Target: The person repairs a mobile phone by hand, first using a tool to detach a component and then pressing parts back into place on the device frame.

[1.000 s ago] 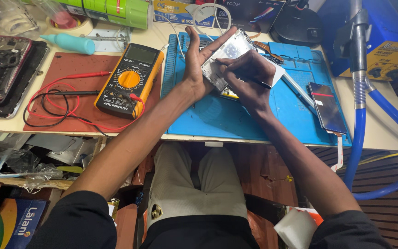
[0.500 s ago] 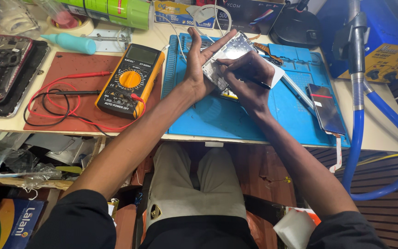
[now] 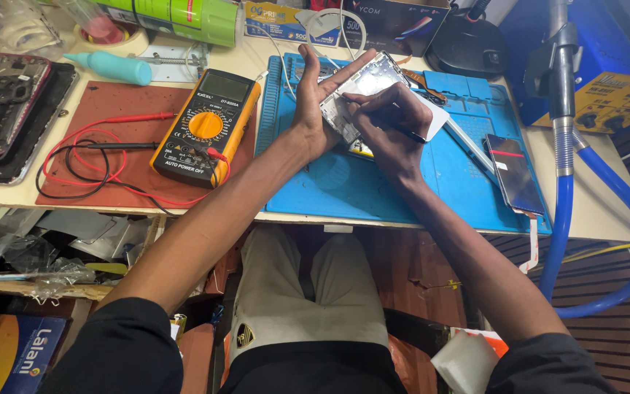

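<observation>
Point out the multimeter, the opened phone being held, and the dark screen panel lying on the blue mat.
multimeter (image 3: 206, 128): head view, on its orange dial face.
opened phone (image 3: 355, 91): head view, on its exposed inner frame.
dark screen panel (image 3: 515, 174): head view, on its glass middle.

Two hands (image 3: 315, 109) (image 3: 395, 128), one multimeter (image 3: 205, 128), perhaps three phones (image 3: 362, 91) (image 3: 515, 174) (image 3: 1, 102).
</observation>
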